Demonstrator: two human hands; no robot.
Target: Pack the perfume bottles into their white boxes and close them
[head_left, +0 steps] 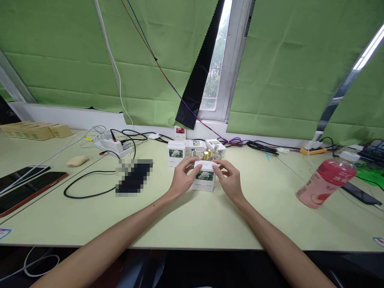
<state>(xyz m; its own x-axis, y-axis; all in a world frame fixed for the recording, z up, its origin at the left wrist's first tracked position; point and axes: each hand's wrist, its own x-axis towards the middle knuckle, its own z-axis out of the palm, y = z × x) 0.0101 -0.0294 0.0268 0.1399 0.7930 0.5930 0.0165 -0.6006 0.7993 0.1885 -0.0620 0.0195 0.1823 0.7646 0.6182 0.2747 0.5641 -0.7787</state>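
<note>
A small white box point(204, 185) with a white-flower picture stands upright near the middle of the table. My left hand point(183, 176) grips its upper left side, with the thumb on the front. Against the upper right side press the curled fingers and thumb of my right hand point(230, 181). Just behind are several small bottles with gold and silver caps point(210, 153), partly covered by the box and my hands. Another flower box point(176, 153) stands to the left of them. Two more white boxes, one lying tilted point(216, 146), are at the back.
A pink drink bottle point(328, 180) stands on the right beside a dark phone point(361, 193). To the left are a looped black cable point(67, 190), a power strip point(114, 145), a cream case point(77, 161) and two phones point(33, 192). Cables run along the table's back edge.
</note>
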